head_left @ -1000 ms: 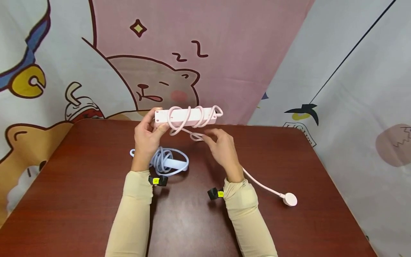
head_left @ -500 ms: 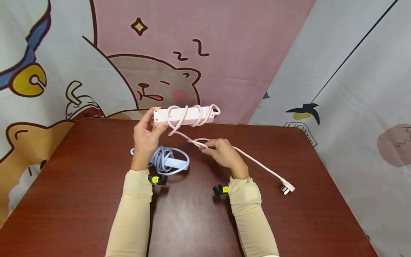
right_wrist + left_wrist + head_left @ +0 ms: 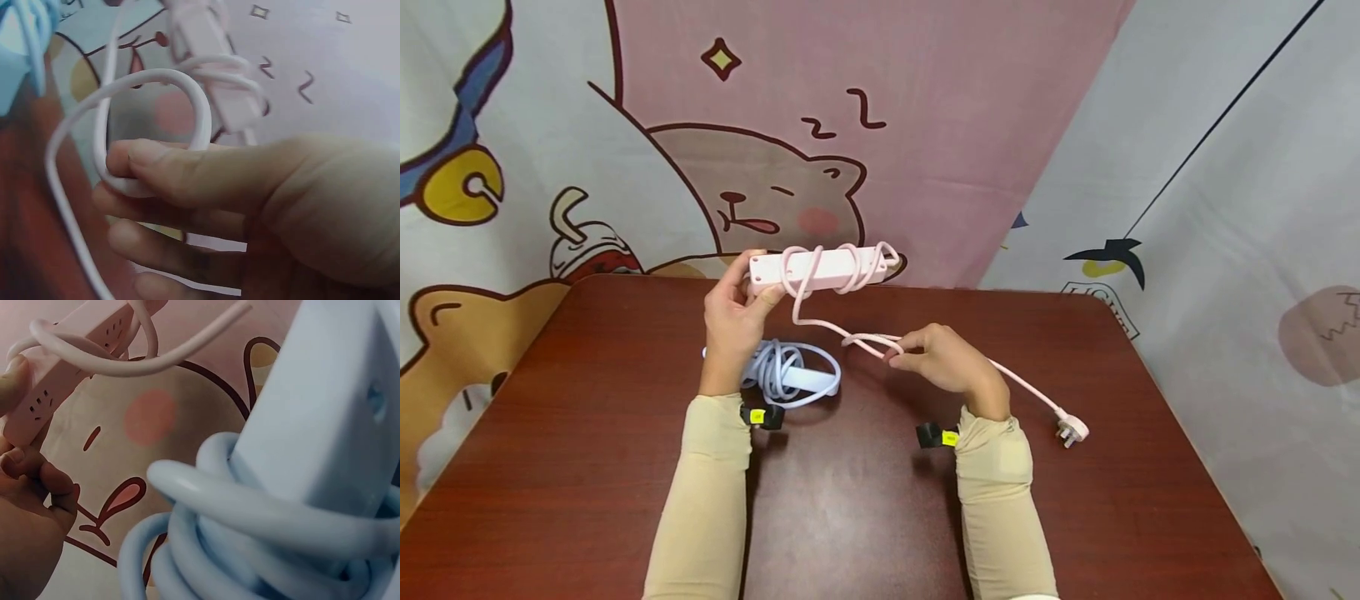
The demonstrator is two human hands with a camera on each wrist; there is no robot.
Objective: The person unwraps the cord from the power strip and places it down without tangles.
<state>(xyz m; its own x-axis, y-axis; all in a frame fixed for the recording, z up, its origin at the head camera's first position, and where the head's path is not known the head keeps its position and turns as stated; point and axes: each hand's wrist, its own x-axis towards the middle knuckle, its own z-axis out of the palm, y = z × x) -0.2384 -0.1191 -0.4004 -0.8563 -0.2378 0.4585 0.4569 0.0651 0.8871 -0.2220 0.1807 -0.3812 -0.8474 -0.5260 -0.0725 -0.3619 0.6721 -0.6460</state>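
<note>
A pale pink power strip (image 3: 831,271) is held up above the table, its cord wrapped around it in several loose turns. My left hand (image 3: 730,325) grips its left end between thumb and fingers; in the left wrist view its socket holes (image 3: 40,405) show. From the strip the pink cord (image 3: 820,323) drops to the right and forms a loop. Thumb and forefinger of my right hand (image 3: 949,358) pinch that loop, seen close up as a cord loop (image 3: 159,76) in the right wrist view. Beyond the hand the cord runs to a three-pin plug (image 3: 1072,429), low at the right.
A light blue power strip (image 3: 808,381) with its cord coiled around it lies on the brown table (image 3: 850,517), just right of my left wrist. A printed cartoon curtain (image 3: 955,150) hangs behind the table's back edge.
My right hand has moved right and slightly down, drawing the cord loop out from the strip. The plug has turned so that its pins show. The left hand keeps its grip, shifting slightly left.
</note>
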